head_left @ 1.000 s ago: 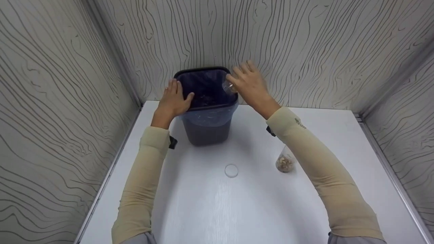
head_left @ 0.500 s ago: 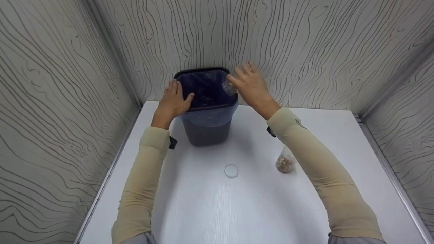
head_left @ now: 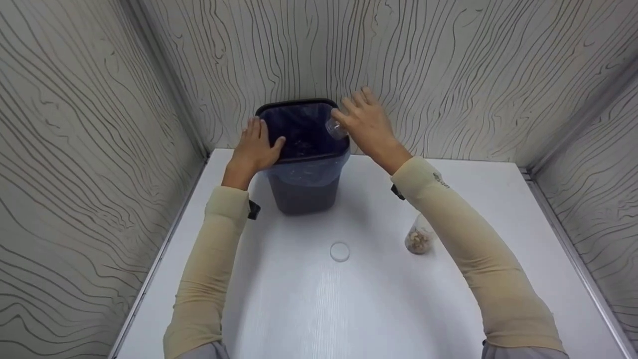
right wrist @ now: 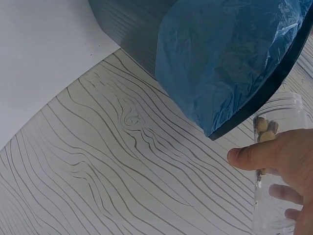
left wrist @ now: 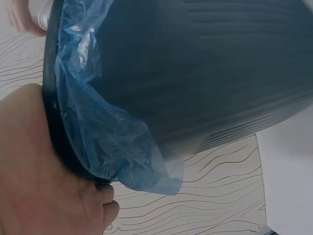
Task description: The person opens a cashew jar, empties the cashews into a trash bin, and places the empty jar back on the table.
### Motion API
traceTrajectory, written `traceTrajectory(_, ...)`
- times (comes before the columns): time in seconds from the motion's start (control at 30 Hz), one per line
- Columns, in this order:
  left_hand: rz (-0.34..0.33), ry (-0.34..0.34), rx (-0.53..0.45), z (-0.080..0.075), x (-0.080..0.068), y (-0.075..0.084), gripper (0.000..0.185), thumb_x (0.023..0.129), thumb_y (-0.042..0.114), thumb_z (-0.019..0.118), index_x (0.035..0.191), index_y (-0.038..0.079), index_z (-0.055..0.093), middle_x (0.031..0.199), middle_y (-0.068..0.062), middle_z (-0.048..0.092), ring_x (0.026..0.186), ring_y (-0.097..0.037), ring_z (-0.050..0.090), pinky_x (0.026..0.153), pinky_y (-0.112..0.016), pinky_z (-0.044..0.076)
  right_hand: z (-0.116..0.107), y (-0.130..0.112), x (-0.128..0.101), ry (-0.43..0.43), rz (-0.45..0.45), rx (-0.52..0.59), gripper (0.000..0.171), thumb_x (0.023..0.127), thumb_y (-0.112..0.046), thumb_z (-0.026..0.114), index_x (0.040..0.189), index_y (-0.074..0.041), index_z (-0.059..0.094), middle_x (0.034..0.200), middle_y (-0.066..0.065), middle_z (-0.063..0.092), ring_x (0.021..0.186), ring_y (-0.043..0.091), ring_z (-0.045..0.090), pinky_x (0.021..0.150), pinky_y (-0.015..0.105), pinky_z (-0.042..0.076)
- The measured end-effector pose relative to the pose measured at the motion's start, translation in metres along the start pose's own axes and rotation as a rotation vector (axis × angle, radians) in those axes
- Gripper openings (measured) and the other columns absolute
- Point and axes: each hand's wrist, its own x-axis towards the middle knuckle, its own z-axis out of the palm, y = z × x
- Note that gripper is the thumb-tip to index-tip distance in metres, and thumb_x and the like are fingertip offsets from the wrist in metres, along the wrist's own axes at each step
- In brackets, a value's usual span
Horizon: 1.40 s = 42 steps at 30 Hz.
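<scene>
Seeing only a slight leftward nudge of right hand (head_left: 368,125) and clear jar (head_left: 335,129) since the earlier frame. Grasping that jar with right thumb and fingers, mouth toward bin (head_left: 305,198) at its right rim. Resting left hand (head_left: 253,149) on the left rim, fingers extended. Looks partway through emptying, with light-brown pieces (right wrist: 267,136) still in the jar. Can't make out bin contents. Left, probably: clearing those pieces, maybe also second jar (head_left: 418,241), loaded, near right sleeve (head_left: 478,254).

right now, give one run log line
left hand: touches grey plastic bin; right hand: grips clear cylindrical jar, tan pieces inside; round whitish disc: on table
</scene>
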Motion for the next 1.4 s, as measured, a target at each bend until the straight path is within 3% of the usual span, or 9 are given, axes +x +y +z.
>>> traceTrajectory(0.13, 0.005, 0.002, 0.002, -0.0010, 0.0001, -0.0003, 0.083, 0.115, 0.051, 0.027, 0.168, -0.007, 0.001, 0.178, -0.026, -0.007, 0.167, -0.040, -0.008, 0.137, -0.051, 0.001, -0.0024, -0.0001, 0.0018, -0.023, -0.004, -0.012, 0.048, 0.094, -0.018, 0.081, 0.138, -0.019, 0.061, 0.142, 0.014, 0.064, 0.138, 0.039, 0.055, 0.129, 0.053, 0.034)
traceTrajectory(0.43, -0.004, -0.008, 0.002, -0.0024, -0.0004, -0.0002, 0.083, 0.115, 0.052, 0.027, 0.169, -0.005, -0.001, 0.178, -0.025, -0.009, 0.167, -0.039, -0.010, 0.137, -0.050, -0.002, 0.0032, 0.0000, 0.0037, 0.070, -0.050, -0.045, 0.042, 0.093, -0.007, 0.081, 0.131, -0.017, 0.065, 0.131, 0.013, 0.066, 0.130, 0.036, 0.058, 0.125, 0.053, 0.037)
traceTrajectory(0.7, -0.006, -0.006, 0.001, 0.0006, 0.0008, -0.0016, 0.083, 0.115, 0.052, 0.027, 0.169, -0.004, -0.001, 0.178, -0.024, -0.009, 0.167, -0.038, -0.011, 0.137, -0.050, -0.002, 0.0066, -0.0017, 0.0027, 0.102, -0.045, -0.032, 0.042, 0.091, -0.013, 0.084, 0.128, -0.016, 0.066, 0.131, 0.013, 0.066, 0.129, 0.036, 0.058, 0.125, 0.054, 0.038)
traceTrajectory(1.1, 0.006, 0.020, 0.000, 0.0019, -0.0018, -0.0007, 0.082, 0.115, 0.052, 0.028, 0.169, -0.005, 0.003, 0.178, -0.025, -0.006, 0.167, -0.039, -0.008, 0.137, -0.051, 0.001, 0.0066, -0.0032, 0.0010, 0.086, -0.043, 0.013, 0.036, 0.096, -0.008, 0.077, 0.129, -0.015, 0.065, 0.130, 0.015, 0.066, 0.131, 0.038, 0.057, 0.128, 0.055, 0.035)
traceTrajectory(1.4, 0.005, -0.001, -0.020, -0.0006, -0.0020, 0.0006, 0.084, 0.115, 0.052, 0.029, 0.169, -0.006, 0.000, 0.178, -0.025, -0.008, 0.167, -0.039, -0.009, 0.137, -0.051, 0.000, 0.0058, -0.0020, 0.0028, 0.108, -0.061, -0.023, 0.038, 0.096, 0.001, 0.074, 0.128, -0.019, 0.066, 0.128, 0.012, 0.066, 0.128, 0.036, 0.058, 0.128, 0.052, 0.034)
